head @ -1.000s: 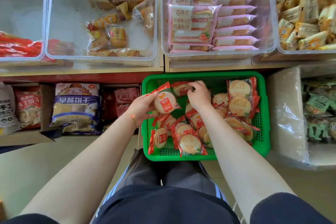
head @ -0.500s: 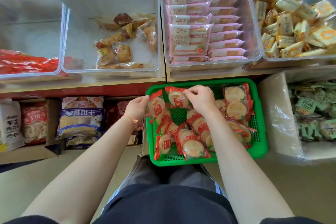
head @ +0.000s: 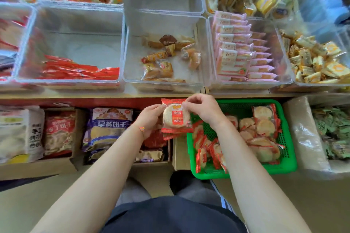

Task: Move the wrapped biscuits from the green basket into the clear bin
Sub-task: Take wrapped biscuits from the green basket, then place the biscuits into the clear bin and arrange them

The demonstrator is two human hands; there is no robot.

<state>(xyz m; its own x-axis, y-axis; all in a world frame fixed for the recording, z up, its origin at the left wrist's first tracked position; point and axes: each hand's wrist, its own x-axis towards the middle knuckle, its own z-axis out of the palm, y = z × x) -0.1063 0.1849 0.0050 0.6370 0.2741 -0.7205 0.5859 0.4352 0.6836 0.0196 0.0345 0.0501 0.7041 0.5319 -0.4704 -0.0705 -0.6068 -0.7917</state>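
A green basket [head: 284,168] stands on the floor at the right and holds several red-wrapped round biscuits [head: 264,127]. Just left of its top-left corner I hold a small stack of wrapped biscuits [head: 175,119] upright. My left hand [head: 151,119] grips the stack's left side from behind. My right hand [head: 202,108] pinches its upper right edge. Above, on the shelf, a clear bin [head: 75,43] holds flat red packets along its front wall. Another clear bin [head: 132,58] beside it holds a few brown and orange wrapped snacks.
A bin of pink packets [head: 236,51] and a bin of yellow-white packets [head: 318,60] stand at the right of the shelf. Cardboard boxes with large snack bags [head: 108,126] sit under the shelf at left. A plastic-lined box [head: 303,134] stands right of the basket.
Both hands have lifted a stack of wrapped biscuits out of the basket and brought it left of the rim, below the shelf edge. The camera has tilted up and left.
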